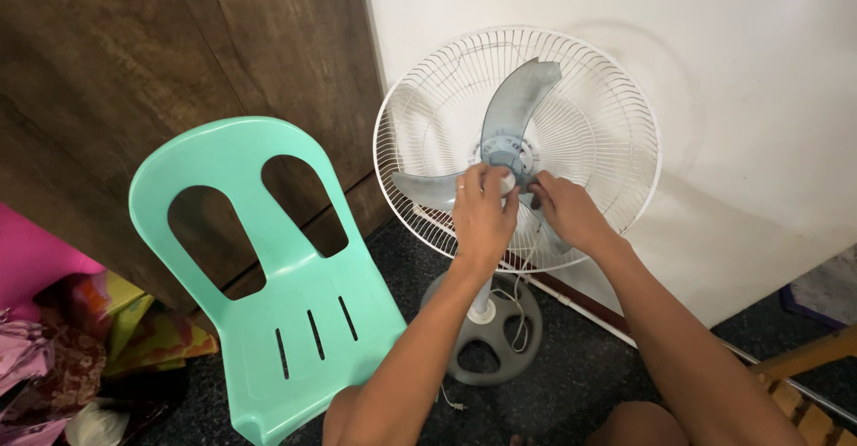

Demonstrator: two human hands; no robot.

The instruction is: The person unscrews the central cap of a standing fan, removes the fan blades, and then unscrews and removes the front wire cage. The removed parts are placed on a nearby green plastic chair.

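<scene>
A standing fan faces me with its front cover off; the white wire rear guard [616, 133] rings a dusty grey-blue three-bladed propeller [515, 107]. My left hand [483, 211] grips the small white cap at the blade hub [509, 158], fingers curled around it. My right hand [564, 209] holds the lower right blade just beside the hub. The fan's grey round base [486, 343] rests on the dark floor beneath my forearms, with a white cord dangling by the pole.
A mint-green plastic chair [277, 294] stands left of the fan, against a dark wooden panel [134, 71]. Behind the fan is a white wall [759, 98]. Pink and patterned cloths [54, 339] lie at bottom left. A wooden slatted piece [808, 383] sits at bottom right.
</scene>
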